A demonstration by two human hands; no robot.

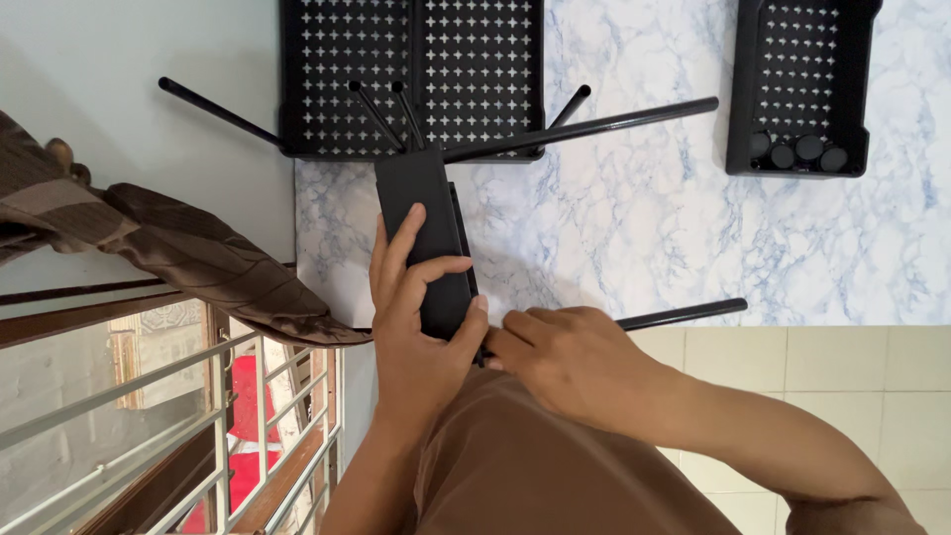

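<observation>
My left hand [416, 317] is wrapped around a narrow black rectangular tray [418, 198] seen edge-on, fingers across its face. My right hand [570, 362] is closed just beside it, fingertips pinching at the tray's lower corner where a black rod [684, 314] meets it. Behind the held tray lies a wide black perforated tray [411, 79] with several thin black rods sticking out, one long rod [594, 127] reaching right. Whether the right hand grips the rod's end or only the tray's corner is hidden by its fingers.
A second black perforated tray [802, 89] lies at the top right with several black round caps [797, 151] in one end. All rest on a white and blue marbled surface [644, 228]. A brown cloth [198, 258] and white window bars [198, 416] fill the left.
</observation>
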